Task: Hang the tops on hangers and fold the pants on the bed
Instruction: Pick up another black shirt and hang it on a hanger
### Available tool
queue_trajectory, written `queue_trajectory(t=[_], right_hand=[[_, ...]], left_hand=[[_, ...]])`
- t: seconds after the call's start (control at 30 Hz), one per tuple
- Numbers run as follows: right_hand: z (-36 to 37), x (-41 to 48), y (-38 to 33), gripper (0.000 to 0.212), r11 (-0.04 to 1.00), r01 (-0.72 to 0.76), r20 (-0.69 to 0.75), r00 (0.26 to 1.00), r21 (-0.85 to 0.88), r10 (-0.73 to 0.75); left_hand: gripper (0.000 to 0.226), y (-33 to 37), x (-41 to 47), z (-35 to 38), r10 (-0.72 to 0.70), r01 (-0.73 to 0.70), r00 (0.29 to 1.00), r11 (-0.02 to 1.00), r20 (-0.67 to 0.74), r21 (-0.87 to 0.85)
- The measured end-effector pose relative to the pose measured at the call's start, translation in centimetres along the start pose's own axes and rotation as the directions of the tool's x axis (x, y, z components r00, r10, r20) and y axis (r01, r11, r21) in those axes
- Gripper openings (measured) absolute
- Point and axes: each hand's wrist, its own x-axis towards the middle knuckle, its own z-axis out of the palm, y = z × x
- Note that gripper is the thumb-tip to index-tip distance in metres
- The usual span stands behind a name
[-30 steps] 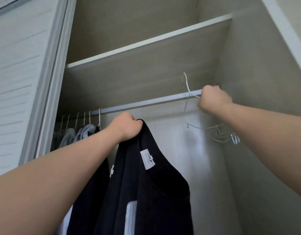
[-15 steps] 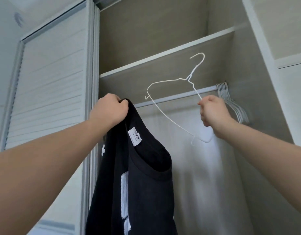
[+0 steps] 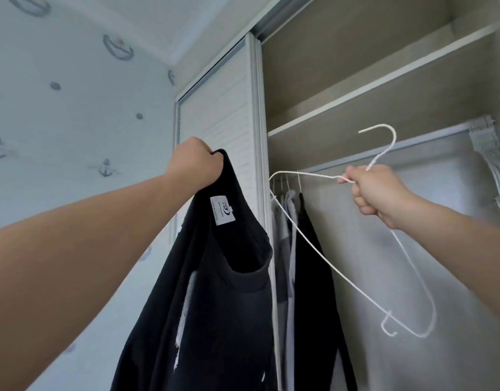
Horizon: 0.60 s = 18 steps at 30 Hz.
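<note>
— Where is the black top (image 3: 215,277)?
— It hangs straight down from the left hand (image 3: 195,162). That hand is clenched around a bunch of the fabric at the top edge, beside the neck opening. A white label (image 3: 223,210) shows inside the collar, just below the fist, and pale markings run down the cloth lower still.

— And the hanger (image 3: 332,268)?
— It is a thin white wire one, held by the right hand (image 3: 375,193). The fingers are curled tight around the wire just under the hook. The hook sticks up above the knuckles and touches nothing. One shoulder of the wire reaches toward the left hand, and its tip sits near the top's collar; I cannot tell whether they touch. The long bottom wire slants down below the right wrist.

— What is around the hands?
— Behind and above the right hand runs the wardrobe rail (image 3: 412,149). A bunch of spare hangers (image 3: 494,165) hangs on it, out past the right hand near the side wall. Between the two hands, farther back, a few hung clothes (image 3: 313,263), dark and grey, are on the same rail. A shelf (image 3: 384,88) sits above the rail. Behind the left hand is the slatted sliding door (image 3: 220,114), and beyond that forearm a pale blue wall (image 3: 74,122) printed with anchors.
</note>
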Motion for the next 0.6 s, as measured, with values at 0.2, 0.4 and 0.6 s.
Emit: queue_trajectory(t=[0.2,0.4,0.6], right_hand=[[6.0,-5.2,-6.0,0.027,0.973,0.024,0.180,0.981,0.228,-0.066],[8.9,-13.2,-9.5,0.021,0.918,-0.032,0.365,0.923,0.395,-0.125],[8.8,-23.6,-10.7,0.026,0.863,-0.154,0.517,0.845,0.481,-0.137]], left_hand=[[0.012,-2.3,-3.5,-11.0,-0.207,0.209,0.977,0.976,-0.044,0.057],[0.017,-3.8,-9.9,-21.5,-0.460,0.469,0.873,0.883,-0.161,0.023],[0.023,-5.0,-19.4,-29.2,-0.626,0.637,0.744,0.770,-0.233,-0.034]])
